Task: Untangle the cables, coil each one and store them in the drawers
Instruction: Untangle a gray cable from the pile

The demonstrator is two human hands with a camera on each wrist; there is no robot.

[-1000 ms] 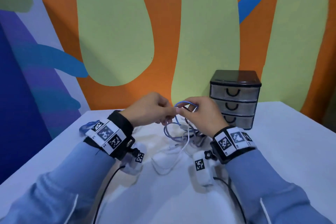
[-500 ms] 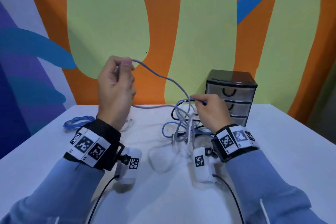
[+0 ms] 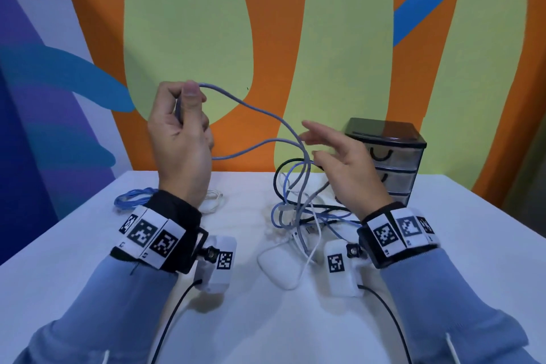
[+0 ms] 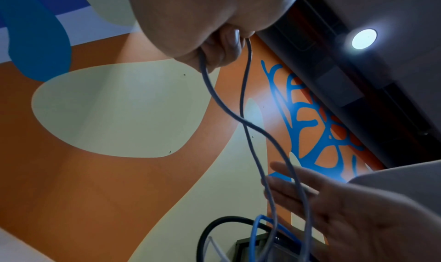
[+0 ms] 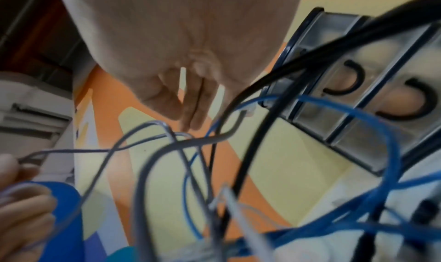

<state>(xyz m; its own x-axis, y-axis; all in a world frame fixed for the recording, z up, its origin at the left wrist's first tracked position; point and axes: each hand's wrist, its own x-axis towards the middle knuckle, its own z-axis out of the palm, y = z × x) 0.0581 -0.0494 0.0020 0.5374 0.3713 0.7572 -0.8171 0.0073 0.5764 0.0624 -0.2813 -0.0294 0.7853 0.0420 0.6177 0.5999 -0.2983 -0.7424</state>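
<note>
My left hand (image 3: pixel 189 103) is raised over the table's left half and pinches a grey-lilac cable (image 3: pixel 260 109) between thumb and fingers; the pinch also shows in the left wrist view (image 4: pixel 236 39). Two strands of that cable (image 4: pixel 248 134) run right and down into a tangle of blue, black, grey and white cables (image 3: pixel 298 210) on the white table (image 3: pixel 458 245). My right hand (image 3: pixel 313 139) hovers above the tangle with fingers (image 5: pixel 190 100) straight and spread, holding nothing, close beside the grey strands. The three-drawer unit (image 3: pixel 390 156) stands behind it, all drawers closed.
A coiled blue cable (image 3: pixel 133 201) and a small white cable (image 3: pixel 212 201) lie at the table's back left. A white cable loop (image 3: pixel 283 269) trails toward me from the tangle. The painted wall (image 3: pixel 192 23) stands right behind the table.
My left hand lifted the grey cable up and to the left and stays raised. My right hand let go of the blue loop it pinched at the tangle and opened.
</note>
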